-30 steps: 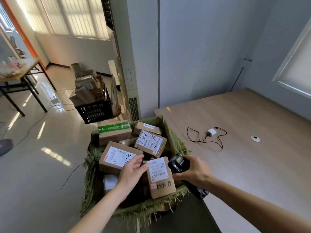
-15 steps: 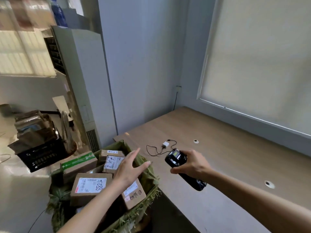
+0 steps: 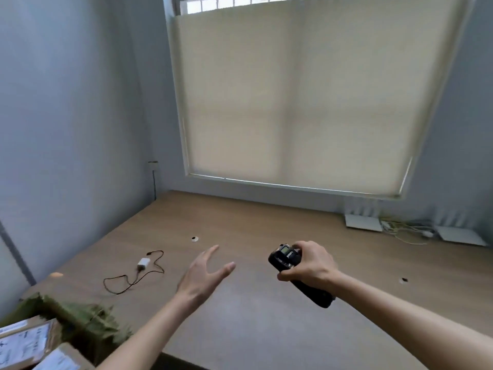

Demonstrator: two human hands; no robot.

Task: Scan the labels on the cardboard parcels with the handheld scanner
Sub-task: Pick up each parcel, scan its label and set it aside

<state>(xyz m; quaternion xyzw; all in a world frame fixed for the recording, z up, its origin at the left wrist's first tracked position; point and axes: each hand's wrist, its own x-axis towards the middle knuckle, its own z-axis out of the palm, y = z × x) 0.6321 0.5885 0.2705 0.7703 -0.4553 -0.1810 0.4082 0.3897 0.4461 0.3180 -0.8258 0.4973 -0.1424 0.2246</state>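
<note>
Right hand on scanner, left hand free, both over the table.

Right hand [image 3: 309,265] fingers curled round the black handheld scanner [image 3: 290,265], small screen facing up, its handle sticking out below the wrist. Left hand [image 3: 202,273] fingers straight and spread, holding nothing, above the wooden table [image 3: 266,329]. Cardboard parcels [image 3: 29,343] with white labels at bottom-left corner, blurred, inside a green woven sack [image 3: 80,313] beside the table edge, well apart from both hands. White charger with black cable [image 3: 138,271] lies on the table left of the left hand. Closed beige roller blind [image 3: 301,94] behind.
</note>
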